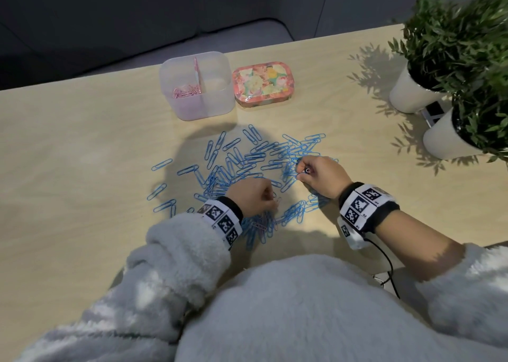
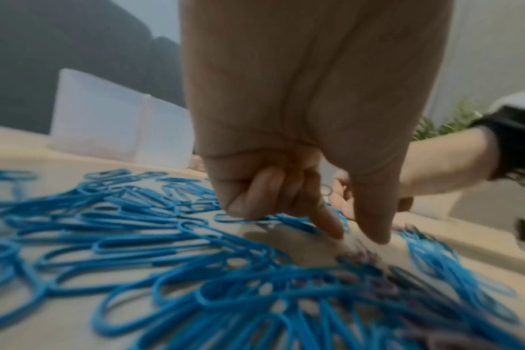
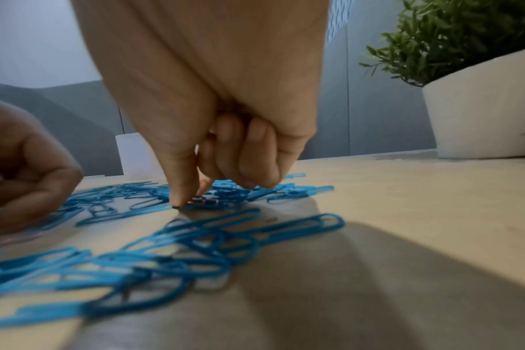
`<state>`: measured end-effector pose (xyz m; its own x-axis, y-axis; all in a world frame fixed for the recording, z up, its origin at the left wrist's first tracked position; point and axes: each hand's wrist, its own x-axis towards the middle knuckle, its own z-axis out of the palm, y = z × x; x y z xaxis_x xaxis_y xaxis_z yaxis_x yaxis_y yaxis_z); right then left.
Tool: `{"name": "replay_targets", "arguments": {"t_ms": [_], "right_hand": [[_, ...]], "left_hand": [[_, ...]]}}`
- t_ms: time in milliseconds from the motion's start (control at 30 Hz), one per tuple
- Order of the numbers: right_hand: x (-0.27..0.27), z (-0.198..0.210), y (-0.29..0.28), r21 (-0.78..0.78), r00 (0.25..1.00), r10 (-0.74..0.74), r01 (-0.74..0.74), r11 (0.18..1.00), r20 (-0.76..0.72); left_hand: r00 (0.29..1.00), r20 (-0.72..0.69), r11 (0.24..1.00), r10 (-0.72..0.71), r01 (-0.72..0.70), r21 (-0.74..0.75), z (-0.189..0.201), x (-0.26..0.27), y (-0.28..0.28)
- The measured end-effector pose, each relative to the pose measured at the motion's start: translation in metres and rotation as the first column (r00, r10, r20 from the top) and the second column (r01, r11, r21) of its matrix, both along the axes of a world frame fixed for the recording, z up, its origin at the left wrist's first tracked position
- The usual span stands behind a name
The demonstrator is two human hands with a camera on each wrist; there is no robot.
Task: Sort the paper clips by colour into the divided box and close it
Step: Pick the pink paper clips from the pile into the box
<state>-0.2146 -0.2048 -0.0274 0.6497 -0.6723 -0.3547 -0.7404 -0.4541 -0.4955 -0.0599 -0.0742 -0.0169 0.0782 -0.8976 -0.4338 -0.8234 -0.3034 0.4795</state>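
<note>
Mostly blue paper clips (image 1: pixel 242 169) strewn mid-frame on the counter (image 1: pixel 68 155), pink paper clips (image 1: pixel 187 91) already in the divided box (image 1: pixel 196 86), upper centre. Light, stiff, slippery, tangle-prone wire; best pinched singly at a loop. Left hand (image 1: pixel 254 195) curled, fingertips (image 2: pixel 334 233) poking the pile; right hand (image 1: pixel 320 176) pinching a clip.

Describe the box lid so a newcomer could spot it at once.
Start at the far edge of the wooden table, where the clear divided box stands. The lid lies flat just right of it. Its pink rim and flowery top set it apart.
</note>
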Motion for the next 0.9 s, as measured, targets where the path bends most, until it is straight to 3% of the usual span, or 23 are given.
{"name": "replay_targets", "arguments": {"t_ms": [133, 300, 367, 500, 600, 733, 900], "right_hand": [[-0.003, 0.004, 0.004, -0.070, 1.000, 0.029, -0.030, 0.997, -0.011], [-0.008, 0.005, -0.011, 0.000, 0.971, -0.201, 0.203, 0.979, 0.125], [-0.013, 0.007, -0.016, -0.025, 0.966, -0.226, 0.231, 0.973, 0.126], [-0.017, 0.008, -0.008, 0.052, 0.999, 0.032, -0.033, 0.998, 0.017], [-0.018, 0.011, -0.001, 0.020, 0.979, 0.169, -0.167, 0.986, -0.116], [-0.015, 0.006, -0.004, 0.023, 0.981, 0.152, -0.151, 0.988, -0.122], [-0.011, 0.010, -0.018, 0.155, 0.995, -0.014, -0.001, 0.988, 0.102]], "left_hand": [[0.987, 0.109, 0.991, -0.114, 0.121, -0.060, -0.006, -0.007, 0.003], [0.983, 0.091, 0.981, -0.161, 0.170, -0.095, -0.010, -0.004, 0.004], [0.978, 0.104, 0.977, -0.182, 0.192, -0.095, -0.011, -0.002, 0.004], [0.967, 0.124, 0.965, -0.221, 0.236, -0.119, -0.009, 0.000, 0.003], [0.967, 0.116, 0.961, -0.226, 0.241, -0.137, -0.006, -0.003, 0.002], [0.957, 0.151, 0.957, -0.247, 0.265, -0.117, -0.004, -0.006, 0.004], [0.905, 0.329, 0.954, -0.270, 0.297, -0.032, 0.002, -0.015, 0.005]]}}
